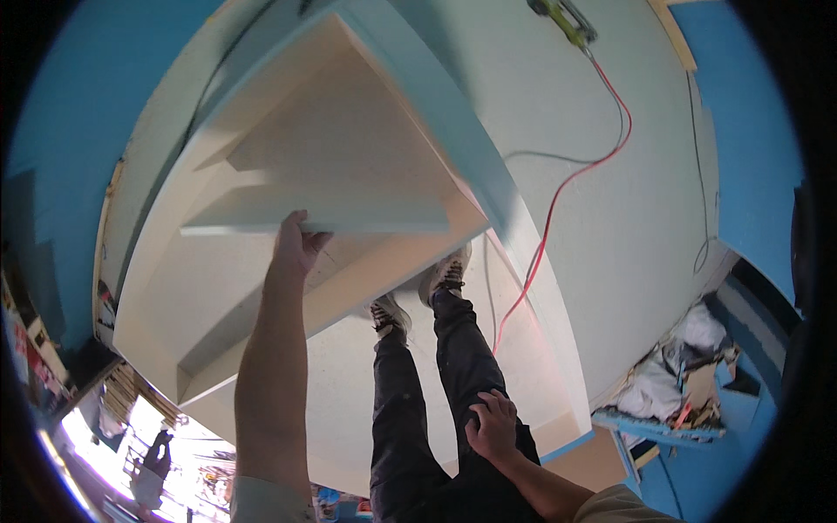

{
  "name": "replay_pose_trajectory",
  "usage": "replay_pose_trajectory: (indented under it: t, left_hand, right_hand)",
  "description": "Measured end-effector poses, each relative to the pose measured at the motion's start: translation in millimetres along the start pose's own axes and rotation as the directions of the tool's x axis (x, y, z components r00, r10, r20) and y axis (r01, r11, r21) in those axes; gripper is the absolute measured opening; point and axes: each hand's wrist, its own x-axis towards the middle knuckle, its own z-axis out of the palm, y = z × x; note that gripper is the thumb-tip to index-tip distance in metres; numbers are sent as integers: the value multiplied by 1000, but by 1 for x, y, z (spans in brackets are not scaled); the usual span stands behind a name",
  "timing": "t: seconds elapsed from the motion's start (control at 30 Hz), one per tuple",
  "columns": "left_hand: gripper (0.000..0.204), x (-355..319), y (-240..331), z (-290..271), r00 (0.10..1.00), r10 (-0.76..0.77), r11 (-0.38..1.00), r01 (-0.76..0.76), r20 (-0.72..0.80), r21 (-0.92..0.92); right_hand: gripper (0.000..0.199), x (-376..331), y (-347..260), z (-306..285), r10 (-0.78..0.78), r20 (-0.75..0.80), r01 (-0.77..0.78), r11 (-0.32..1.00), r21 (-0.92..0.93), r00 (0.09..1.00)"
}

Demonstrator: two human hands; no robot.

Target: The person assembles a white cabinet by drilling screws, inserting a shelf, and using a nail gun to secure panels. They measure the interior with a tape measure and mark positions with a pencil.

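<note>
My left hand [296, 240] reaches forward, its fingers curled over the front edge of a shelf board [323, 213] inside a large cream-white open cabinet [349, 131]. The cabinet lies tilted on a pale platform [628, 218]. My right hand [493, 425] rests flat on my right thigh and holds nothing. My legs in dark trousers [418, 410] stretch forward, with my sneakers [445, 275] next to the cabinet's lower edge.
A red cable [558, 192] runs across the platform from a green tool [562, 19] at the top. A thin dark cable [697, 157] hangs at the right. A heap of rags and scrap [689, 366] lies lower right. Blue surfaces surround the platform.
</note>
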Motion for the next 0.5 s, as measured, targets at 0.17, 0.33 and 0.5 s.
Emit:
replay_pose_trajectory:
  t: [0.17,0.33,0.5]
  left_hand:
    - [36,41,-25,58,999,54,973,-53,1,225]
    - [39,61,-44,107,989,122,924,-145,86,354]
    - [39,69,-38,140,989,112,867,-145,97,477]
  right_hand:
    - [22,-3,8,29,126,33,-129,987,93,991]
    - [22,-10,12,42,227,56,-234,949,209,972]
    - [24,-20,17,69,298,94,-312,917,247,950]
